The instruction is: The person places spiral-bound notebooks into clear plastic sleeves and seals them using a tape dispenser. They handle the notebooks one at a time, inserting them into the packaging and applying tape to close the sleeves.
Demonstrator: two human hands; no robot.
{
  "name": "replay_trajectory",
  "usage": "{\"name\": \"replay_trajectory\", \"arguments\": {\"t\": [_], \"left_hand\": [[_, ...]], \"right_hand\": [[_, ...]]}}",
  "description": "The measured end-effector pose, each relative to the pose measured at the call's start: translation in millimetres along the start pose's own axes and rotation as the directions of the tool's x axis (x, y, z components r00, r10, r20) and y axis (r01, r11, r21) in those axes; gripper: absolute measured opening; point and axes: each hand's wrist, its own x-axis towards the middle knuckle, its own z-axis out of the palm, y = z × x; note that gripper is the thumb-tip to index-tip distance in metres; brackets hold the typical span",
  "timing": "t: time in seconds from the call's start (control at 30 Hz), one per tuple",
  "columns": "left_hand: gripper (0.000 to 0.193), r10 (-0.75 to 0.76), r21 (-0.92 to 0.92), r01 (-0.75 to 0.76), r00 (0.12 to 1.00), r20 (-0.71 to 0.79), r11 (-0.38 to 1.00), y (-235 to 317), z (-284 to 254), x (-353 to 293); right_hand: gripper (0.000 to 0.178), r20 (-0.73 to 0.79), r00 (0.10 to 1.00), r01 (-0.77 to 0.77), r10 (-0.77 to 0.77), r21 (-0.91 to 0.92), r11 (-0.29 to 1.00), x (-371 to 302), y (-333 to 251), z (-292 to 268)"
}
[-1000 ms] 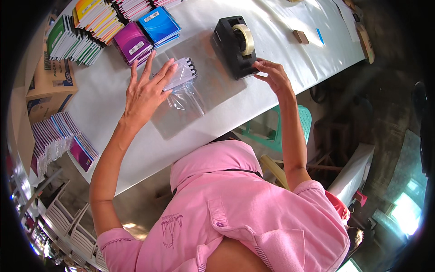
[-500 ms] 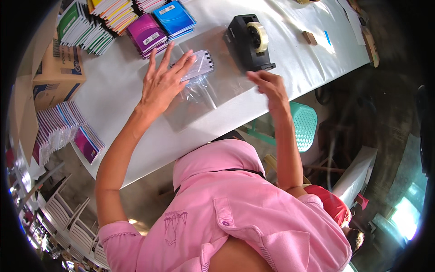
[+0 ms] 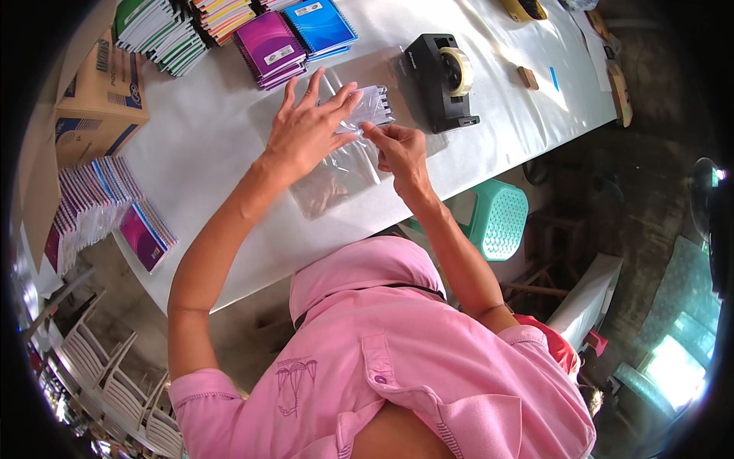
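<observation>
A small spiral-bound notebook (image 3: 376, 101) lies wrapped in clear plastic, its dark binding along the right side. My left hand (image 3: 307, 131) rests over its left part with the fingers spread. Against the near edge of the wrapped notebook, the thumb and fingers of my right hand (image 3: 401, 153) are pinched together, close to the left fingertips. Whatever that pinch holds is too small to make out. Beneath both hands spread clear plastic sheets (image 3: 325, 191). A black tape dispenser (image 3: 430, 80) with a roll of clear tape stands just beyond my right hand.
Purple notebooks (image 3: 269, 38) and blue notebooks (image 3: 321, 27) are stacked at the back, near green-edged stacks (image 3: 157, 34). At the left stand a cardboard box (image 3: 103, 96) and a row of wrapped notebooks (image 3: 95, 195). A green stool (image 3: 501, 220) is beside the table (image 3: 229, 279).
My right hand has moved left from near the tape dispenser to the wrapped notebook and now touches it. My left hand stays spread over the notebook. The whole view has shifted slightly.
</observation>
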Motion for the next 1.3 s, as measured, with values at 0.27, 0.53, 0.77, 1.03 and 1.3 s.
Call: {"name": "replay_trajectory", "arguments": {"t": [0.27,0.53,0.77,1.03,1.3], "left_hand": [[0.069,-0.009,-0.396,0.094,0.977,0.213,0.914,-30,19,43],[0.095,-0.112,-0.521,0.218,0.967,0.227,0.825,12,1,67],[0.111,-0.413,-0.995,0.093,0.908,0.068,0.041,-22,41,-48],[0.106,-0.523,-0.992,0.061,0.852,-0.004,0.108,19,15,-16],[0.047,-0.682,-0.749,0.501,0.726,0.09,0.434,25,-18,8]], "right_hand": [[0.058,0.039,0.954,0.268,-0.296,-0.552,0.79,30,53,3],[0.079,0.838,0.527,-0.629,-0.138,0.495,0.6,18,96,48],[0.083,0.366,0.899,0.088,-0.239,0.383,0.919,47,15,-7],[0.103,0.534,0.614,0.781,-0.581,-0.305,0.544,74,-2,-44],[0.025,0.862,0.089,0.968,-0.499,-0.194,-0.162,51,-117,-38]]}}
